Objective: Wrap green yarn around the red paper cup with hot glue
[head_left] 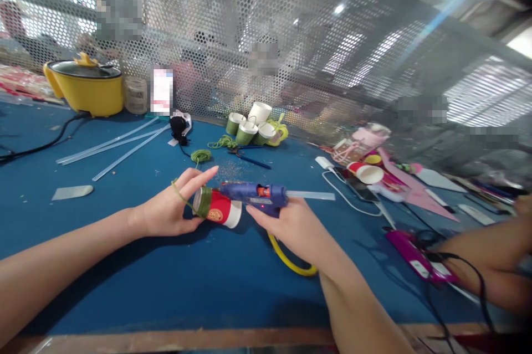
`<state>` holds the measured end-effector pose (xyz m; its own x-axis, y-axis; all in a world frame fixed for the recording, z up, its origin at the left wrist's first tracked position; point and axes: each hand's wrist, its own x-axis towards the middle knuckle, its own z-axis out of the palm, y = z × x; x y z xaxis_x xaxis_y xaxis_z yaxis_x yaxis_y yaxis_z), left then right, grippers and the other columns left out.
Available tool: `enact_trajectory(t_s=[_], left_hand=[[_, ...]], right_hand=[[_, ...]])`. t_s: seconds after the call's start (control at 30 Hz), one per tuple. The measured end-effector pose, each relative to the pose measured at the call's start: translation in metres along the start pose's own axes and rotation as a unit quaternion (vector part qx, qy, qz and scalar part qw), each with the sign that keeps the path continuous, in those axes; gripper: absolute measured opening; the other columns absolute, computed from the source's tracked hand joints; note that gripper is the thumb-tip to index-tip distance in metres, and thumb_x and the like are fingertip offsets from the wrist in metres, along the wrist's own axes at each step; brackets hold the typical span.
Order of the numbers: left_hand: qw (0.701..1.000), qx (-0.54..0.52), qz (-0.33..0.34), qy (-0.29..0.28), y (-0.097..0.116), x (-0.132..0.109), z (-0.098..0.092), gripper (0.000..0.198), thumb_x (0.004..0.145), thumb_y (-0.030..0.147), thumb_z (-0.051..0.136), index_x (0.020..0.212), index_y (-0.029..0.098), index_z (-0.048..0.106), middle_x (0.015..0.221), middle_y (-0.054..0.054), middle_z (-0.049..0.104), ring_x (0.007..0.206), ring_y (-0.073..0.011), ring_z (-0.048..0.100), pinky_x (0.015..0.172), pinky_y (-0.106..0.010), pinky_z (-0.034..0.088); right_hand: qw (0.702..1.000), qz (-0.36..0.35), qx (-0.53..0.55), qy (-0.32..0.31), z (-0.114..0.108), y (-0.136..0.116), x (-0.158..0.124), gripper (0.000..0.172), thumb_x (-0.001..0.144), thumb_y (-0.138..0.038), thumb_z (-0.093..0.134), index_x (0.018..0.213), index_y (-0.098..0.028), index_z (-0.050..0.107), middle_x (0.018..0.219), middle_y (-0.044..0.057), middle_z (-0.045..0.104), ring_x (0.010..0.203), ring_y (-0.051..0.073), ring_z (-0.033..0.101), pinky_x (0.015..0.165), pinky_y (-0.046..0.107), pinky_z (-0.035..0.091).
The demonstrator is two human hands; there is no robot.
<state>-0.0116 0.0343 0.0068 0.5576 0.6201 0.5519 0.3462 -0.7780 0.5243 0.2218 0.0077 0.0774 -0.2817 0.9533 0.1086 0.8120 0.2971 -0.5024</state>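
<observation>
My left hand [172, 207] is closed around the bottom end of a red and white paper cup [226, 213], which lies tilted on its side. Green yarn [203, 203] is wound about that end of the cup, and a strand loops over my fingers. The index finger points out to the right. In my right hand [293, 226] is a blue hot glue gun [253, 193], its nozzle at the cup's upper side. A clear glue stick [311, 195] sticks out of its back. My fingers on the handle are partly hidden.
Several green-wrapped cups [246, 132] stand by the mesh screen. A green yarn ball [201, 155], pliers [253, 161] and loose glue sticks [124, 146] lie about. At left is a yellow electric pot [89, 91]. A purple power strip [419, 260] and another person's arm [486, 249] are at right.
</observation>
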Motion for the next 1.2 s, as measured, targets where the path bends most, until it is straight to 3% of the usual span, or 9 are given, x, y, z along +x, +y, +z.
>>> enact_trajectory(t_s=[0.4, 0.67, 1.07, 1.2], left_hand=[[1.0, 0.009, 0.004, -0.011, 0.001, -0.001, 0.0, 0.089, 0.074, 0.012, 0.06, 0.144, 0.028, 0.007, 0.116, -0.01, 0.043, 0.105, -0.0239, 0.049, 0.092, -0.041, 0.046], [0.999, -0.025, -0.022, 0.019, -0.003, 0.001, 0.001, 0.09, 0.073, 0.015, 0.061, 0.144, 0.027, 0.006, 0.106, -0.007, 0.049, 0.097, -0.021, 0.052, 0.091, -0.041, 0.045], [0.986, -0.109, -0.121, 0.033, -0.01, 0.0, 0.003, 0.095, 0.069, 0.02, 0.063, 0.144, 0.023, 0.005, 0.098, -0.004, 0.05, 0.09, -0.0189, 0.054, 0.09, -0.042, 0.044], [0.982, -0.123, -0.138, 0.033, -0.011, 0.0, 0.003, 0.095, 0.07, 0.022, 0.063, 0.144, 0.022, 0.004, 0.096, -0.004, 0.051, 0.087, -0.018, 0.054, 0.088, -0.041, 0.044]], right_hand=[[1.0, 0.006, -0.001, 0.001, 0.001, -0.002, 0.002, 0.019, 0.08, -0.033, 0.053, 0.077, -0.019, 0.065, 0.073, 0.001, 0.069, 0.067, 0.017, 0.061, 0.062, 0.027, 0.046], [1.0, 0.001, -0.028, -0.01, -0.002, -0.002, -0.008, 0.02, 0.081, -0.037, 0.053, 0.072, -0.021, 0.063, 0.073, 0.0, 0.069, 0.066, 0.018, 0.062, 0.062, 0.028, 0.048], [0.998, -0.004, -0.059, -0.026, 0.0, -0.003, -0.014, 0.019, 0.081, -0.036, 0.054, 0.086, -0.022, 0.067, 0.088, 0.002, 0.072, 0.08, 0.021, 0.066, 0.07, 0.03, 0.049], [0.999, -0.012, -0.046, -0.025, 0.0, -0.005, -0.014, 0.017, 0.081, -0.034, 0.054, 0.079, -0.022, 0.067, 0.083, 0.002, 0.072, 0.076, 0.02, 0.066, 0.07, 0.028, 0.05]])
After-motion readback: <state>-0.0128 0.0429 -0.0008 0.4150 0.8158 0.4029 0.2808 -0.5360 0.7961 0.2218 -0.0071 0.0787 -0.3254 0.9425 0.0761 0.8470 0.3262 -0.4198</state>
